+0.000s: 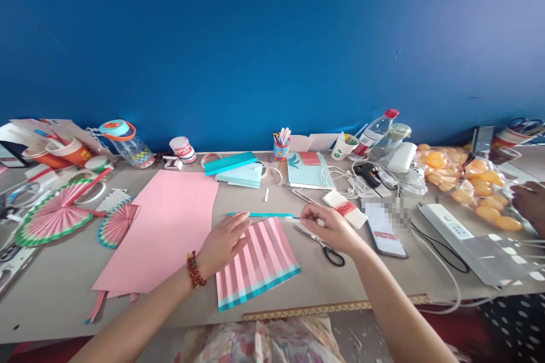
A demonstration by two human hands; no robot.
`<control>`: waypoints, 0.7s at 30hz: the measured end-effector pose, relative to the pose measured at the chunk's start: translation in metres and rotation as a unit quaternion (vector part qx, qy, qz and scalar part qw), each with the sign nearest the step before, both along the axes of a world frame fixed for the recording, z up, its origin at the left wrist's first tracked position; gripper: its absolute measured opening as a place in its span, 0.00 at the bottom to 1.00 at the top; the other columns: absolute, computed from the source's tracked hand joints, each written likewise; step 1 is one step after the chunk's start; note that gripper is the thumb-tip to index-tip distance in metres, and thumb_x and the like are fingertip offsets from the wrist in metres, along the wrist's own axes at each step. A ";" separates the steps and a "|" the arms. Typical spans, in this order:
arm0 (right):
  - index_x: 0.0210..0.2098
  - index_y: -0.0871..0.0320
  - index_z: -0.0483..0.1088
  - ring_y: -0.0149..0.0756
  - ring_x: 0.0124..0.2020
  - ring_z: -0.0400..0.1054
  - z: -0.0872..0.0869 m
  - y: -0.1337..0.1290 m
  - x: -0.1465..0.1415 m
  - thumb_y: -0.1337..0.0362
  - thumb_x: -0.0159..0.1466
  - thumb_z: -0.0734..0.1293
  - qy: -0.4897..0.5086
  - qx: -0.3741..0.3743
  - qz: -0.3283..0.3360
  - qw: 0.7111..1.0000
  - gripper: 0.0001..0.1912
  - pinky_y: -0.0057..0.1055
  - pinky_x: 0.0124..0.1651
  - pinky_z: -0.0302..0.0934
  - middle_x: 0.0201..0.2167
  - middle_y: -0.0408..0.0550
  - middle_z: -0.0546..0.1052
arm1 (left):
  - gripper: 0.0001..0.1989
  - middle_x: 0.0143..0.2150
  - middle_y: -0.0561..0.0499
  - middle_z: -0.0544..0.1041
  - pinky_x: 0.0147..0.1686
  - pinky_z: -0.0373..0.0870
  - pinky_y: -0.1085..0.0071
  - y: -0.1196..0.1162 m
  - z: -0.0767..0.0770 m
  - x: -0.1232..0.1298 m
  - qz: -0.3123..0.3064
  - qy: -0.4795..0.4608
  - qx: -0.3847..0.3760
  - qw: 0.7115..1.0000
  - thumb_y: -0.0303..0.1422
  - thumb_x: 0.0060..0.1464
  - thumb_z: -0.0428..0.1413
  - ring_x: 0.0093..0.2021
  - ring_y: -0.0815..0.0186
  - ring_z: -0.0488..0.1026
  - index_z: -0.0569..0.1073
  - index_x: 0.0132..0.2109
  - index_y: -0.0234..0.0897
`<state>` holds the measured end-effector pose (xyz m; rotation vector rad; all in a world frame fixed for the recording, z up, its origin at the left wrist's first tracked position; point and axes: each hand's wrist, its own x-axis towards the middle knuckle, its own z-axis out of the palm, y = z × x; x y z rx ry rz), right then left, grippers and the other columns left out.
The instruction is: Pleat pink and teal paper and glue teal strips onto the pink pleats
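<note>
A narrow blue paper strip lies across the table behind a pleated pink paper sheet with a blue border. My left hand, wearing a beaded bracelet, lies with outstretched fingers over the strip's left part and the pleated sheet's upper left corner. At the strip's right end, the fingers of my right hand are curled into a pinch, partly hiding that end. Close below the right hand rest black-handled scissors. A pen lies just beyond it.
Large pink sheets and folded paper fans cover the left. Blue paper lies at the back. To the right are a phone, a power strip, cables and bagged orange balls. Another person's hand shows at far right.
</note>
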<state>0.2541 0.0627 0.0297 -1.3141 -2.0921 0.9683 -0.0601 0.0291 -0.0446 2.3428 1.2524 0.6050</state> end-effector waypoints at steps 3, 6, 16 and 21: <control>0.32 0.55 0.68 0.32 0.30 0.63 -0.002 0.005 -0.030 0.62 0.64 0.62 0.025 -0.004 0.054 0.998 0.06 0.27 0.31 0.54 0.27 0.41 0.70 | 0.14 0.54 0.45 0.75 0.54 0.68 0.62 0.004 0.018 0.001 0.084 -0.146 -0.055 0.984 0.39 0.65 0.49 0.54 0.58 0.71 0.73 0.52 0.43; 0.32 0.55 0.68 0.32 0.30 0.64 -0.002 0.007 -0.050 0.64 0.64 0.62 0.047 -0.003 0.093 0.995 0.05 0.27 0.33 0.55 0.28 0.41 0.71 | 0.12 0.45 0.47 0.77 0.44 0.71 0.68 0.008 0.033 0.009 0.119 -0.267 -0.133 0.947 0.41 0.63 0.52 0.45 0.61 0.75 0.75 0.45 0.41; 0.32 0.55 0.67 0.32 0.29 0.64 -0.002 -0.002 -0.070 0.67 0.62 0.62 0.037 0.054 0.075 0.995 0.03 0.27 0.34 0.57 0.27 0.42 0.70 | 0.15 0.31 0.52 0.73 0.34 0.65 0.72 0.007 0.036 0.029 0.126 -0.393 -0.262 0.872 0.45 0.54 0.60 0.32 0.68 0.68 0.72 0.35 0.36; 0.33 0.55 0.67 0.32 0.31 0.65 -0.004 -0.001 -0.074 0.67 0.63 0.63 0.030 0.077 0.090 0.993 0.03 0.27 0.35 0.58 0.29 0.43 0.71 | 0.16 0.30 0.53 0.71 0.32 0.64 0.73 0.009 0.034 0.027 0.126 -0.383 -0.266 0.876 0.45 0.54 0.60 0.31 0.69 0.67 0.71 0.33 0.36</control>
